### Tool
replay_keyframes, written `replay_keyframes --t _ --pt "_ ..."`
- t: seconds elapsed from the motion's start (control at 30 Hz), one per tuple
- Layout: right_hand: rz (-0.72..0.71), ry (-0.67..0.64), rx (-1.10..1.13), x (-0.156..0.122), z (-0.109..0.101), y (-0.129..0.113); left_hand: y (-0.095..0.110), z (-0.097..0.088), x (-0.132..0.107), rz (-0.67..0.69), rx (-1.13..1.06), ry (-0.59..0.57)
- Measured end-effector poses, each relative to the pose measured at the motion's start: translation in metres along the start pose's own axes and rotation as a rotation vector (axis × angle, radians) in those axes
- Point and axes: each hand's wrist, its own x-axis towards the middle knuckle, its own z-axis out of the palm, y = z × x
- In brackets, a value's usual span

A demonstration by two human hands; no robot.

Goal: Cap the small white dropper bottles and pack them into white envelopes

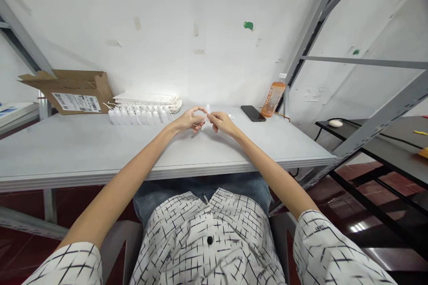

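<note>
Over the middle of the grey tabletop, my two hands meet around a small white plastic piece (207,109), mostly hidden by the fingers. The thumb and forefinger of my left hand (190,121) curl in on its left side, and a thin white bit pokes out below them. On the other side my right hand (222,123) pinches the piece with closed fingers. To the left of my hands stand several small white plastic bottles (137,116) in close rows, some with thin tips or strips sticking out. A little white item (230,116) lies just behind my right hand.
An open cardboard box (82,93) stands at the back left, beside a stack of white paper or bags (147,97). At the back right are a black phone (253,113) and an orange drink bottle (273,97). Metal shelf posts (301,48) and a wall bound the table (100,151).
</note>
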Motion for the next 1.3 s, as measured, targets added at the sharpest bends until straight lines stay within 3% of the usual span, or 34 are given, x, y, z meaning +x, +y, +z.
replay_keyframes --t 0.4,0.67,0.83,1.13,1.3 --pt "0.079 -0.045 0.2 0.0041 -0.0001 0.0051 -0.0049 -0.0021 0.0038 0.116 0.086 -0.02" --pt "-0.027 0.054 0.186 0.0009 0.0009 0.0005 0.0001 0.0007 0.0017 0.029 -0.004 0.021" --pt "-0.037 0.026 0.137 -0.0002 -0.0004 0.0006 0.0023 0.0 -0.0001 -0.004 0.012 0.005" --pt "-0.024 -0.039 0.157 0.0031 -0.0013 0.0078 -0.0058 -0.0048 0.005 0.042 0.053 0.002" --pt "0.011 0.031 0.22 0.0018 -0.0017 0.0014 -0.002 -0.0019 0.0043 0.068 0.049 0.05"
